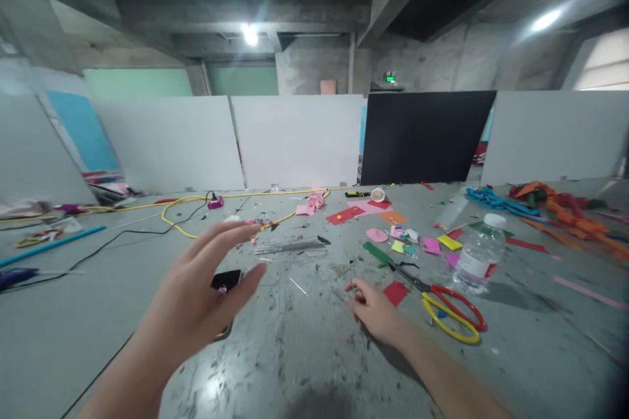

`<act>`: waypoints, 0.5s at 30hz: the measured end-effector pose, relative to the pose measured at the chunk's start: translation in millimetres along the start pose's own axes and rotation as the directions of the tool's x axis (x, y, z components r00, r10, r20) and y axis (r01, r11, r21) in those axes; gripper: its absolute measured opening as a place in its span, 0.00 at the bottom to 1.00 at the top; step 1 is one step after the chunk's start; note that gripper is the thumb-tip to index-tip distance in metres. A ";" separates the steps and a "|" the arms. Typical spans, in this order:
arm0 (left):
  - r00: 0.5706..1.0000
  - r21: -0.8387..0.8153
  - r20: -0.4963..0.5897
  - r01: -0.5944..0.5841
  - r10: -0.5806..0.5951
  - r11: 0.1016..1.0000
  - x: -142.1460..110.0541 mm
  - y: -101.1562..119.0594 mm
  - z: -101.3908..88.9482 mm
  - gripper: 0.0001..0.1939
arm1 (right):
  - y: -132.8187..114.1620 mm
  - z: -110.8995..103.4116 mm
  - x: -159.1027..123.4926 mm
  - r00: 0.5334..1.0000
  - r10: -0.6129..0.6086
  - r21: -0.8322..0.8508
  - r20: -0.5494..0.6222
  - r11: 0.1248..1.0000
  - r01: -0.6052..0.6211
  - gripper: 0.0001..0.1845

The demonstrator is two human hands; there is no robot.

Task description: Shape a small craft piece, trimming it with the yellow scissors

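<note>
Left hand [196,291]: raised, thumb and fingers apart, nothing between them; right hand [377,315]: low over the grey surface [275,370], fingers curled inward, whether they close on anything cannot be told. Phone [230,278]: lying behind the left hand in this view, partly hidden by it. Thin strip [299,286]: pale, on the surface between the two hands. Red paper [396,292]: one piece, just beside the right hand. Scissors [417,283]: one pair, red and yellow handles, to the right of that hand, blade ends by a strip of green paper [376,253]. Clear strips [292,247]: lying flat beyond the hands. Bottle [479,255]: clear, white cap, upright, beyond the scissors. Tape roll [378,194]: farther off, near a black marker [358,194]. Yellow cable [170,217]: looped, far left. Panels [297,141]: white, grey and black, standing at the back
</note>
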State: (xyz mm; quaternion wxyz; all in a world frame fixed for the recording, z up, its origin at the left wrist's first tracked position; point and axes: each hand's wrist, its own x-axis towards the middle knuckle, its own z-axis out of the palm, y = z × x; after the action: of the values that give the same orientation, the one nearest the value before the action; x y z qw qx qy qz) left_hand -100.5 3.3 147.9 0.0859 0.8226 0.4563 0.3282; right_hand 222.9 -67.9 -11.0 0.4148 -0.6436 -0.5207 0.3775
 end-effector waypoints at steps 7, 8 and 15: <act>0.722 0.171 0.441 0.516 -0.534 0.839 16.7 -152.7 33.5 0.43 | 1.5 16.7 2.2 0.995 -0.043 0.005 0.086 0.999 0.043 0.08; 0.711 0.128 0.468 0.534 -0.525 0.836 14.4 -163.2 35.1 0.44 | 2.8 18.2 2.4 0.995 -0.052 0.001 0.090 0.999 0.052 0.08; 0.740 -0.086 0.473 0.579 -0.478 0.811 -0.1 -166.8 39.2 0.40 | 19.1 12.7 2.5 0.996 -0.014 -0.001 0.085 1.000 0.014 0.12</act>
State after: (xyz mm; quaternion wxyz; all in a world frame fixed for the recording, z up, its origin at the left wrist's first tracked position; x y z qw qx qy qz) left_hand -192.0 104.3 44.1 0.3680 0.6935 0.6009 0.1502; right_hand 218.5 -65.9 -33.6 0.3944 -0.6236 -0.5427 0.4013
